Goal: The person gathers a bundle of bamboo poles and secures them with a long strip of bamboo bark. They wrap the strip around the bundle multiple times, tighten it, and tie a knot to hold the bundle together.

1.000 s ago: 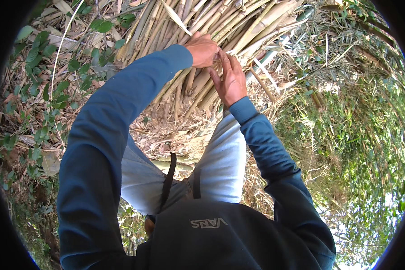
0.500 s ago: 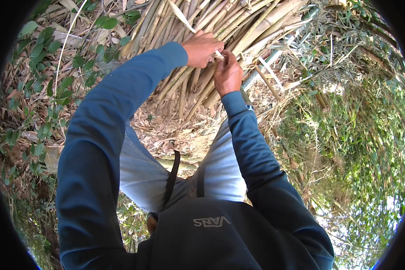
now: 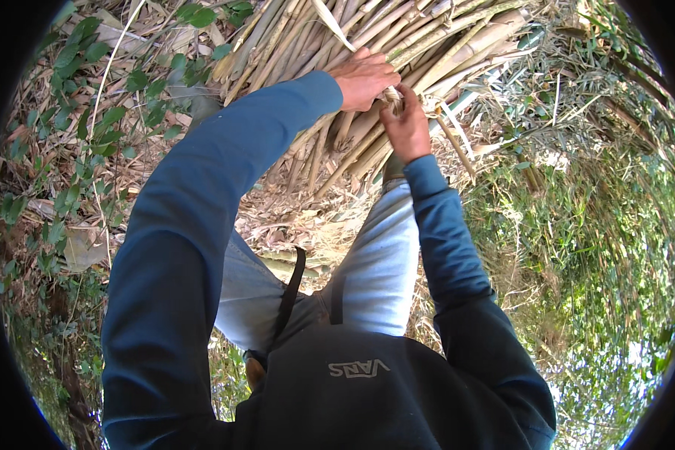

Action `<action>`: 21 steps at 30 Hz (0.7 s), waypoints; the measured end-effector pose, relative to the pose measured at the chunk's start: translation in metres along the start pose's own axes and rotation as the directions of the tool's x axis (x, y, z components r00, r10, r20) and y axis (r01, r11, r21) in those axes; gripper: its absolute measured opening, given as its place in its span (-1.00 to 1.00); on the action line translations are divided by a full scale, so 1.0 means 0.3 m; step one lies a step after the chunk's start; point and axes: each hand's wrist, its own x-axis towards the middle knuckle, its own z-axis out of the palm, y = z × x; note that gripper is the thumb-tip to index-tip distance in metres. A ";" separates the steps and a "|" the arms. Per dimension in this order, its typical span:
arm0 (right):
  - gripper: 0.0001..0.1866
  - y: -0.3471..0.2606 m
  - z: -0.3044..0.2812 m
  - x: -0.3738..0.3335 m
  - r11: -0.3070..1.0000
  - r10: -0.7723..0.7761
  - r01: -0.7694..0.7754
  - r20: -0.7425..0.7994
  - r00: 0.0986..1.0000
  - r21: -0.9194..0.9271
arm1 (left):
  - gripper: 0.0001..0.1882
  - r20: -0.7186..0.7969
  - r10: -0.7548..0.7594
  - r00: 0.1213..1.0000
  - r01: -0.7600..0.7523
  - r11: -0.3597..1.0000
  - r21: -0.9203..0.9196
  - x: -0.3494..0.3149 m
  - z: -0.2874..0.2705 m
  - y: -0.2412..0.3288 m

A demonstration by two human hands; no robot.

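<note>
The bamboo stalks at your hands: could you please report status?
Left hand curled over pale strip; right hand pinching it. Bamboo stalks lying together beneath both hands. Green leaves off left, apart from hands.

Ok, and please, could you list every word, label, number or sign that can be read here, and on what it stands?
Sweatshirt: one line of grey lettering on the dark chest, upside down in this view; large enough to read, but I do not copy it out.
Stalks, pale strip and jeans: no text visible.
</note>
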 end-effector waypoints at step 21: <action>-0.50 0.005 0.091 -0.092 0.947 0.252 -0.301 -0.323 0.912 -0.113 | -0.54 0.223 0.029 0.974 -0.036 0.999 0.029 0.035 -0.065 -0.022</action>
